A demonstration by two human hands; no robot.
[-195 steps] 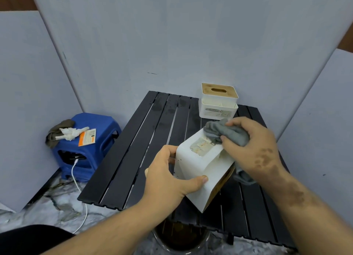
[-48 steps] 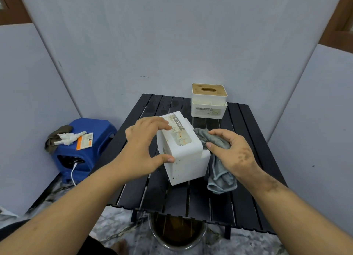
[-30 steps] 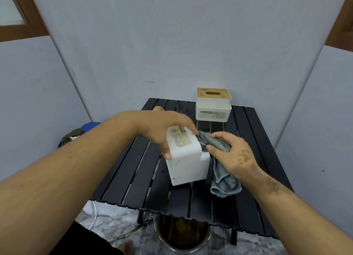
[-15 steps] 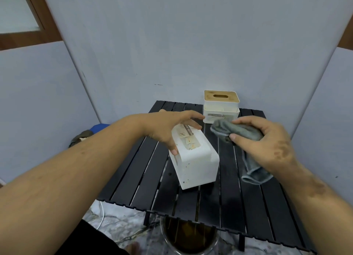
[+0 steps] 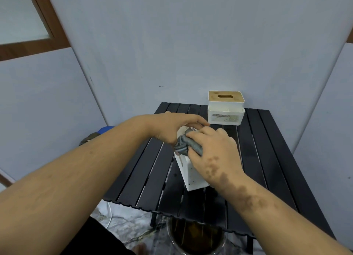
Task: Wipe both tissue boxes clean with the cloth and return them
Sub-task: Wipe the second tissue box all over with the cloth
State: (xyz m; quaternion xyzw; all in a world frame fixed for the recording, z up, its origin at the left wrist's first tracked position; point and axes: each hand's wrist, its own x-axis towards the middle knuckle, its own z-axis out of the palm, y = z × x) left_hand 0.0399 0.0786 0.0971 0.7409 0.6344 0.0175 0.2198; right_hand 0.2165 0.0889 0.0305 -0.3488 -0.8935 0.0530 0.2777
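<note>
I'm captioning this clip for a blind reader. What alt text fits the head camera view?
A person's right hand presses a grey cloth onto the top of a white tissue box on a black slatted table, while the left hand steadies the box. A second tissue box with a wooden lid stands at the table's far edge.

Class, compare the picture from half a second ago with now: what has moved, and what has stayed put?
The right hand brought the grey cloth from the air down onto the near tissue box. The left hand stays on that box; the far tissue box has not moved.
</note>
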